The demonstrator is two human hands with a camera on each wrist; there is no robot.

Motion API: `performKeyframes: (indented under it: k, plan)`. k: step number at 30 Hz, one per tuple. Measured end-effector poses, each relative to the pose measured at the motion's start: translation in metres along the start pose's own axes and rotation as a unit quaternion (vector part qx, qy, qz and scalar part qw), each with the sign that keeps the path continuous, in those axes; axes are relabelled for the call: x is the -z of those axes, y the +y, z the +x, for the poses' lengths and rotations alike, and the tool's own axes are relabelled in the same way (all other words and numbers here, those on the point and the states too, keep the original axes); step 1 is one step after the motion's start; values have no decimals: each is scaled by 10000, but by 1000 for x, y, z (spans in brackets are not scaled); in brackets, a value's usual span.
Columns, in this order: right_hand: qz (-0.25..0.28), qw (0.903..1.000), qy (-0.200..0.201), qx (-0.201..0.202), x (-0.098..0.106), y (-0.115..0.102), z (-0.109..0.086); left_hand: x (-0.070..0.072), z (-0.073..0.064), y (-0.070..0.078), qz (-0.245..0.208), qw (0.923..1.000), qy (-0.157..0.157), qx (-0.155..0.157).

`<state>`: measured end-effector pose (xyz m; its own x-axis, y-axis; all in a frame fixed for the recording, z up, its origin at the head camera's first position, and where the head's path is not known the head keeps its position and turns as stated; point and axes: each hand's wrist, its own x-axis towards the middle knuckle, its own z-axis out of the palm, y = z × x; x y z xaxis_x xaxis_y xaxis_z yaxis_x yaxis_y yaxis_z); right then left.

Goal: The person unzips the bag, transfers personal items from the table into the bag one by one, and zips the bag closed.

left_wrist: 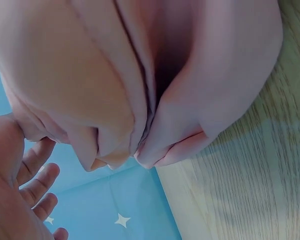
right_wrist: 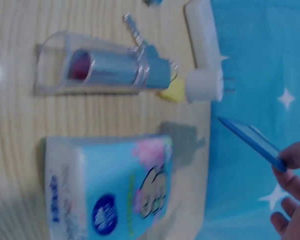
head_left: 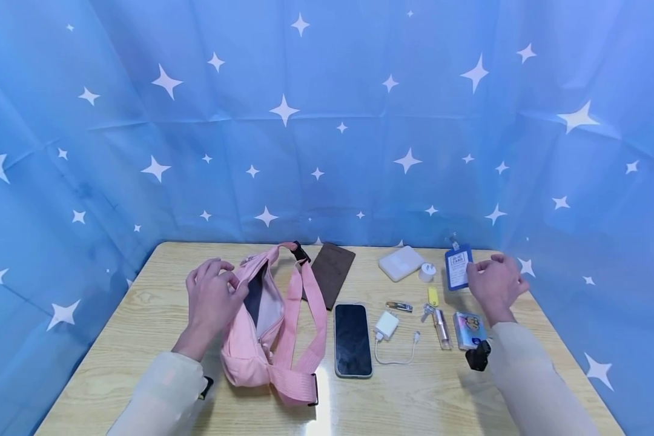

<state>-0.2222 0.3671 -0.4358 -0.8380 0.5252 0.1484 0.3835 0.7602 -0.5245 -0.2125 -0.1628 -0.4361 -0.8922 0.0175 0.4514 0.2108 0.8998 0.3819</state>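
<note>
Pale sleeves [head_left: 160, 384] lie nearest the head camera, reaching out over the wooden table [head_left: 142, 339]. Largest of the things in hand is the pink bag [head_left: 245, 361], unzipped on the left part of the table; our left hand [head_left: 212, 297] pinches the edge of its mouth between thumb and finger. We judge it light, soft and floppy, likely to sag shut unless we hold it by the rim, where the cloth gives a sure grip. Much smaller is the blue badge [head_left: 458, 270] at the far right, its edge pinched in our right hand [head_left: 496, 283]. We expect it to be light and thin, fairly stiff, perhaps slick on its face; a long edge seems the place to hold it. Its small clip [head_left: 453, 241] may swing loosely.

From the head we see the bag's dark lining, while the left wrist view gives us mostly its outer folds. Only the head view shows us the phone [head_left: 353, 340]. It also shows the badge's printed face; the right wrist view gives us its thin edge, tilted and apart from the table. That view also shows the white plug's [right_wrist: 202, 86] prongs, which we hardly make out from above.
</note>
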Motion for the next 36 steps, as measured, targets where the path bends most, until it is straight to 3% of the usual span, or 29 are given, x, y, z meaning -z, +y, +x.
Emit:
performKeyframes:
  k: [4, 8, 18, 31, 36]
  plan:
    - [292, 9988, 287, 266, 0, -17, -4, -1, 1, 2, -24, 10000, 18, -33]
    - [544, 9966, 321, 523, 2, -35, -10, -2, 2, 5, -54, 10000, 31, -29]
    - [1200, 9878, -224, 971, -13, -78, -31, -7, 3, 11, 23, 9998, 156, -96]
    - [1678, 9585, -951, 2098, -55, -141, -88, -14, 6, 30, -221, 9996, 92, 169]
    - [1672, 9495, -1015, 2453, -69, -162, -112, -17, 6, 34, -225, 9993, 85, 275]
